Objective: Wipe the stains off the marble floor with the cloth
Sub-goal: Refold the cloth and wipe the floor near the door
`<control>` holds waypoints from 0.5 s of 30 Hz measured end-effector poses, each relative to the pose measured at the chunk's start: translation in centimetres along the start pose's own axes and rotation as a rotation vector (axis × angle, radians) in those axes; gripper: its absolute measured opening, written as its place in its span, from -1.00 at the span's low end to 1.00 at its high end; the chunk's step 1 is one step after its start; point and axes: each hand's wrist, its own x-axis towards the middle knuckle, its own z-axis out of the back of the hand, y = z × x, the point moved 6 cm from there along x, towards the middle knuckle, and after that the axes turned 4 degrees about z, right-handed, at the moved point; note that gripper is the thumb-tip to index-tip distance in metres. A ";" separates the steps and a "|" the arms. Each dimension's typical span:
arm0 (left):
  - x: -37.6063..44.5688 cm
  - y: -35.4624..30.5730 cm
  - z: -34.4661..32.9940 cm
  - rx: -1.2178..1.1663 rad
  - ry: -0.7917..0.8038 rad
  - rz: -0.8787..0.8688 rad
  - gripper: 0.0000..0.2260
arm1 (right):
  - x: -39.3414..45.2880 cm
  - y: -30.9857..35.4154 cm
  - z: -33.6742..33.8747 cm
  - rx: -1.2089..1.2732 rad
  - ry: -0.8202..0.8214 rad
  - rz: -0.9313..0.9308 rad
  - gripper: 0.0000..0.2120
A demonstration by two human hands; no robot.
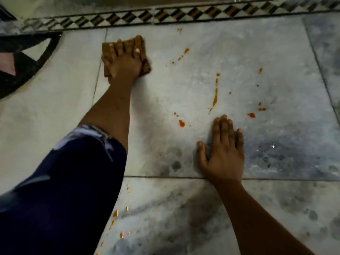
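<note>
A folded brown cloth (142, 45) lies on the grey marble floor (184, 85) at the upper left of a large slab. My left hand (122, 61) presses flat on top of it, fingers spread over the fabric. Orange stains speckle the slab: a long streak (214, 97) in the middle, a blob (181, 123) below it, drops (251, 115) to the right and a dash (186, 51) near the cloth. My right hand (225, 153) rests flat on the floor with fingers apart, holding nothing, just below the streak. More orange drops (115, 214) lie on the near slab by my sleeve.
A checkered inlay border (165, 14) runs along the far edge of the slab. A dark curved inlay pattern (24, 57) sits at the far left. My dark blue sleeve (64, 190) covers the lower left. Slab joints (165, 177) cross the floor.
</note>
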 end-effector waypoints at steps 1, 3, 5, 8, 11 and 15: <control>-0.4 -1.0 -0.5 0.011 0.013 -0.036 -0.54 | -0.2 0.0 0.0 -0.003 -0.001 -0.002 -0.32; -3.9 -2.2 -1.3 0.081 0.008 -0.207 -0.55 | -0.3 0.1 0.0 0.009 0.003 -0.008 -0.32; -9.0 -1.5 -1.9 0.125 -0.011 -0.407 -0.55 | -0.3 0.2 0.1 0.007 0.011 -0.013 -0.32; -11.6 0.9 -1.7 0.131 0.018 -0.476 -0.50 | -0.2 0.1 0.1 0.017 0.020 -0.018 -0.33; -6.9 0.2 -1.3 0.106 -0.019 -0.274 -0.56 | -0.3 0.1 0.0 0.028 0.023 -0.019 -0.33; -1.9 -5.3 -2.1 0.031 0.008 -0.092 -0.55 | -0.3 0.2 -0.2 0.028 0.023 -0.013 -0.32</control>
